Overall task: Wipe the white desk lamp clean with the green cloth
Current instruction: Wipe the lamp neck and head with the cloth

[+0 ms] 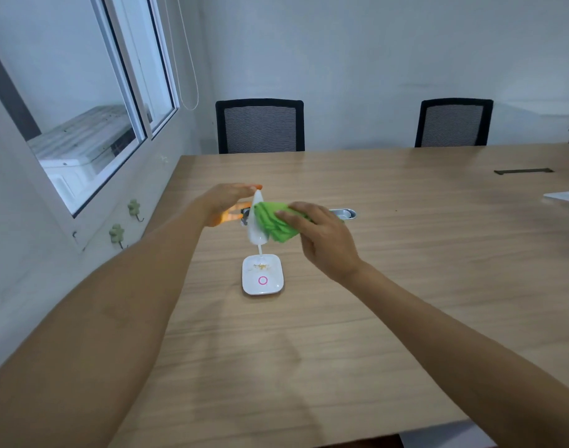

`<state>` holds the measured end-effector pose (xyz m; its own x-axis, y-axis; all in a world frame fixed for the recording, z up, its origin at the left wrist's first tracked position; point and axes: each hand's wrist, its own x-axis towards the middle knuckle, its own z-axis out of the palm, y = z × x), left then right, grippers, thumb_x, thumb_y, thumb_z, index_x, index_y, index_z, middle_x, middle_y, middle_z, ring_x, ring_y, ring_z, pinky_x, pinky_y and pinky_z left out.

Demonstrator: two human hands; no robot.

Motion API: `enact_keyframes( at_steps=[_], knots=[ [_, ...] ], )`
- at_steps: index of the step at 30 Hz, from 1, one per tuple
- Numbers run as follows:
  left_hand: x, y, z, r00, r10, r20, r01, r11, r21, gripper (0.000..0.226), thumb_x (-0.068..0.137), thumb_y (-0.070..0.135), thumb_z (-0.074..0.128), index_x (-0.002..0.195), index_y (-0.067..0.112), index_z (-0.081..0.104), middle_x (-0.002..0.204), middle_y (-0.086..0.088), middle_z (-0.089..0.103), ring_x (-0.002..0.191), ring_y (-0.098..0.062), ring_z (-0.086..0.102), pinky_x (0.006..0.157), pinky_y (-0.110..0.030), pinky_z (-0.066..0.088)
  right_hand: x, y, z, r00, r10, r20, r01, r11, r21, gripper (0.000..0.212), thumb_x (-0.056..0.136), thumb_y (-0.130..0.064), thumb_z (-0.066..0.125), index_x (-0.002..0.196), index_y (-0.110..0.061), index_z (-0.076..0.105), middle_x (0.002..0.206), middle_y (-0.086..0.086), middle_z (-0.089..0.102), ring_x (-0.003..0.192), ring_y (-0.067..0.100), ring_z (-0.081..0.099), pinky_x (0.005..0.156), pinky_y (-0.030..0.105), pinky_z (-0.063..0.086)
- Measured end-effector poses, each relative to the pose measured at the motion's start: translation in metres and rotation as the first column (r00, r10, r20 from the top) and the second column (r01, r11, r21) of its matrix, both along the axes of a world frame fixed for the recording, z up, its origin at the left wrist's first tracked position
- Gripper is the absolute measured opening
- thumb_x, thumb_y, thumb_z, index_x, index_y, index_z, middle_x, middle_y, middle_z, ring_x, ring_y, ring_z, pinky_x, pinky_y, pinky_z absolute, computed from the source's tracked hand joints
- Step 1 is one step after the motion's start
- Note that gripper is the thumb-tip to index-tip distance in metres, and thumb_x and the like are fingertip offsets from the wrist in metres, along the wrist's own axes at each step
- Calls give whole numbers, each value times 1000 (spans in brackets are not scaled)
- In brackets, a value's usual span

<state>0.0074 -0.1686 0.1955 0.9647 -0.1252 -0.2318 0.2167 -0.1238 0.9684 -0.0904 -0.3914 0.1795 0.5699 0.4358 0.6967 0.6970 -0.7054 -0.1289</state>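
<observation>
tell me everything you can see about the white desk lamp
The white desk lamp looks like glossy plastic. It stands on the wooden table on a rounded square base marked with a pink ring and scattered with yellowish crumbs near the thin stem. Its elongated head is tipped nearly upright. The left hand steadies the head at its top, while the right hand presses the folded green cloth against its right side.

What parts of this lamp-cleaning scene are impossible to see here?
Head view only:
- Lamp head: right face covered by the green cloth; left face behind the left hand.
- Right hand: palm turned away.
- Specks on the lamp base: too small to identify.
</observation>
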Motion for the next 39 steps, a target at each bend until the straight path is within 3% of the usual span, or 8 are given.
enact_keyframes(
  at_steps=[2,8,14,20,25,32,36,39],
  knots=[
    [-3,-1,3,1000,3,-14,-3,1000,16,19,90,26,59,107,30,67,127,6,58,106,-14,59,69,-26,50,5,-9,-1,997,-72,-30,75,994,78,52,71,21,55,113,-6,70,111,20,69,98,38,67,81,45,58],
    [-2,-2,4,1000,11,25,-12,999,38,19,90,17,59,106,24,66,122,-2,61,108,-20,58,68,-25,54,1,16,18,998,27,51,-31,995,98,52,71,18,53,114,-7,69,111,19,69,98,36,67,84,41,58],
    [2,-2,2,1000,26,9,-26,999,27,31,92,18,57,122,19,63,134,1,55,120,-22,52,102,-39,45,-5,9,3,996,86,37,-82,993,-85,53,69,18,63,111,-13,72,111,15,71,97,34,68,81,41,59],
    [-5,-6,9,1000,26,-13,-25,997,77,30,90,22,59,119,24,64,131,2,56,115,-19,53,68,-26,47,5,-2,7,998,-54,32,50,993,106,52,71,19,57,114,-6,69,110,19,70,95,36,67,81,43,59],
    [-1,-3,6,1000,24,-5,-24,999,49,26,90,19,58,115,21,66,136,-7,55,123,-27,51,87,-37,50,0,11,4,995,55,82,-56,998,9,49,72,16,59,114,-6,68,109,14,71,95,32,69,77,37,58],
    [-9,-8,9,997,80,0,-80,996,50,29,90,23,59,119,24,64,131,3,56,112,-18,55,64,-24,48,27,-18,-29,962,-174,-210,210,964,164,57,75,13,48,126,-10,57,121,10,66,106,32,63,72,40,58],
    [-16,-7,-9,988,155,-6,-154,987,37,16,87,40,60,97,30,64,118,6,61,97,-11,59,84,-31,48,39,-18,-52,843,-250,-476,404,879,255,32,85,-2,48,111,-15,60,101,8,70,92,33,64,65,28,43],
    [-28,4,-43,974,217,63,-226,941,251,32,87,51,52,109,31,63,123,2,61,111,-19,56,97,-34,38,41,-13,-65,807,-254,-533,400,899,177,13,87,-11,48,91,-9,60,78,9,65,80,37,62,62,31,41]
  ],
)
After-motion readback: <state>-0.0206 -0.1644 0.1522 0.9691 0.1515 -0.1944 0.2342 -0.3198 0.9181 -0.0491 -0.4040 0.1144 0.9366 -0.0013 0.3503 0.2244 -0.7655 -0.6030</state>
